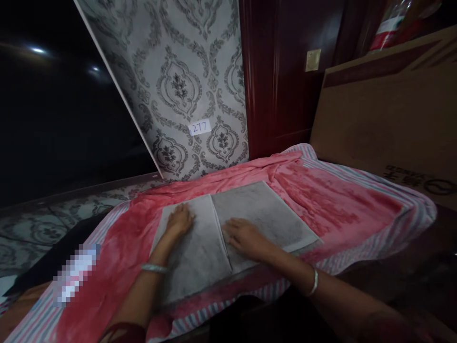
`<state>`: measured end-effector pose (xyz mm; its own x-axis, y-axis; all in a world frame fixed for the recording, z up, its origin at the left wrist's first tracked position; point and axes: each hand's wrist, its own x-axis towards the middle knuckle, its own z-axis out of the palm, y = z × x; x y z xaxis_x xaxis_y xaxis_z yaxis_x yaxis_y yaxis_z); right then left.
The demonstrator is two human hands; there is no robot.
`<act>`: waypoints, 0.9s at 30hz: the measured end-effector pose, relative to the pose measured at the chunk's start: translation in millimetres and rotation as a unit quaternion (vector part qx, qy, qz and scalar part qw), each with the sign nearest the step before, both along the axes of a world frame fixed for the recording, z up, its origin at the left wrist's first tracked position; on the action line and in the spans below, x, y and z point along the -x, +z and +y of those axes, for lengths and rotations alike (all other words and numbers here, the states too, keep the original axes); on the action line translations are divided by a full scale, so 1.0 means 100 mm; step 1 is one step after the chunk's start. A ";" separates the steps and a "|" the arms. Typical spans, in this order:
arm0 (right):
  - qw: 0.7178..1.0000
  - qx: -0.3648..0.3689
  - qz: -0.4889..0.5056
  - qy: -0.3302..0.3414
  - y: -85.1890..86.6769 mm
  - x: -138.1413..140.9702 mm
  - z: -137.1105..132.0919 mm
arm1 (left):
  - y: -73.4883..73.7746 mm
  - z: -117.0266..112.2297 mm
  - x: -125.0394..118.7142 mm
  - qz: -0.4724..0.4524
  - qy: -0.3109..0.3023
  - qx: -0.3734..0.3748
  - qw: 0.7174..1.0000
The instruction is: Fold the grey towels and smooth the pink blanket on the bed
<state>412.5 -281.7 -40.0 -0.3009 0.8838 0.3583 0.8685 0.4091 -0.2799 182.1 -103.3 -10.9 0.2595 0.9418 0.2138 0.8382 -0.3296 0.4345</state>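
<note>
A flat grey fabric-like piece (264,214) lies across a pink blanket (339,195). It has two panels side by side, and a pale raised edge or fold runs between them. My left hand (179,220) rests on the upper part of the left panel (196,257), fingers stretched forward. Just right of the dividing edge, my right hand (246,237) lies on the right panel with its fingers apart and slightly bent, their tips close to the edge. Neither hand visibly grips anything. Whether the panels are one piece or two, I cannot tell.
A large dark screen (64,105) stands at the left. Patterned wallpaper (178,85) with a paper label (200,126) and a dark red door frame (278,85) are behind. At right stands a big cardboard box (385,119), with a bottle (389,31) above it.
</note>
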 end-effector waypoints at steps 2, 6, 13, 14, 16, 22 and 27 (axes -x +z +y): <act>0.998 0.013 -0.012 -0.065 -0.05 -0.40 0.14 | -0.06 0.09 -0.38 0.053 -0.020 0.016 0.998; 0.982 0.050 -0.051 -0.174 -0.26 -1.07 0.27 | -0.18 0.18 -0.88 0.122 -0.028 0.027 0.992; 0.976 0.070 -0.055 -0.200 -0.58 -1.39 0.23 | -0.32 0.20 -1.02 0.210 -0.012 0.016 0.978; 0.976 0.069 -0.048 -0.199 -0.58 -1.41 0.25 | -0.33 0.21 -1.02 0.220 -0.011 0.014 0.975; 0.975 0.071 -0.029 -0.209 -0.54 -1.48 0.32 | -0.33 0.23 -1.02 0.229 -0.009 0.009 0.973; 0.930 0.122 0.065 -0.342 -0.17 -1.85 0.84 | -0.35 0.25 -1.03 0.241 0.001 0.001 0.971; 0.896 0.178 0.111 -0.391 0.03 -2.01 1.38 | -0.36 0.26 -1.03 0.233 -0.001 -0.001 0.973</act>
<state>613.4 -143.9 -36.9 0.5049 0.8631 -0.0137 0.7571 -0.4504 -0.4731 284.9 -77.4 -47.0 0.3313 0.9406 0.0742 0.9430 -0.3328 0.0074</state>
